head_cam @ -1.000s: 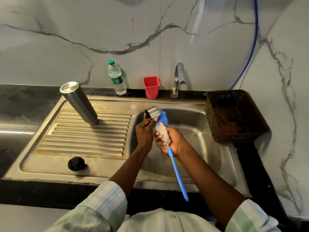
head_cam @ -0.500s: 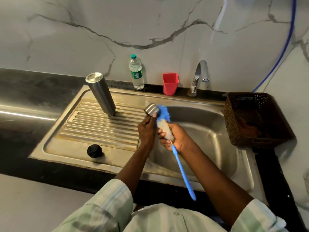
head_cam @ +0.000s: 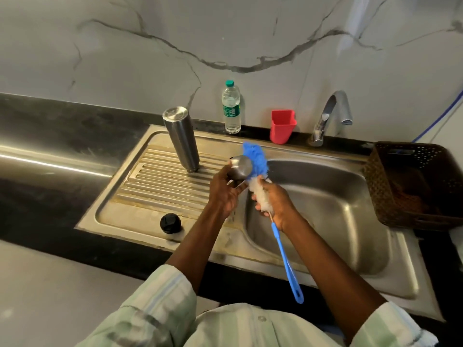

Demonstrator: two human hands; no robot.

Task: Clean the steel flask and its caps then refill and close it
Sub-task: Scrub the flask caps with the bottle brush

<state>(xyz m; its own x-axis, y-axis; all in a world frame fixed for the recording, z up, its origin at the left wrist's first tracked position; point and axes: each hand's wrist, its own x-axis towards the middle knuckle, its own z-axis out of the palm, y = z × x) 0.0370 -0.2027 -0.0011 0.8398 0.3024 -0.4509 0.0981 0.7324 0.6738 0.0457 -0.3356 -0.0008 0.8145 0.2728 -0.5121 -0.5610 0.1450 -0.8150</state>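
My left hand (head_cam: 224, 192) grips a small steel cap (head_cam: 241, 167) over the left edge of the sink basin (head_cam: 333, 209). My right hand (head_cam: 273, 200) holds a bottle brush (head_cam: 256, 160) by its white bristles, with the blue tip beside and behind the cap and the blue handle pointing down toward me. The steel flask (head_cam: 181, 139) stands upside down on the ribbed drainboard (head_cam: 160, 186). A black inner cap (head_cam: 170, 222) lies on the drainboard's front edge.
A plastic water bottle (head_cam: 231, 107) and a red cup (head_cam: 282, 126) stand at the back ledge, left of the tap (head_cam: 330, 116). A brown basket (head_cam: 413, 184) sits right of the basin. Dark counter (head_cam: 50, 146) extends to the left.
The view has shifted left, so everything sits further right in frame. The steel cap has turned in my left hand and the brush's blue tip now shows above it.
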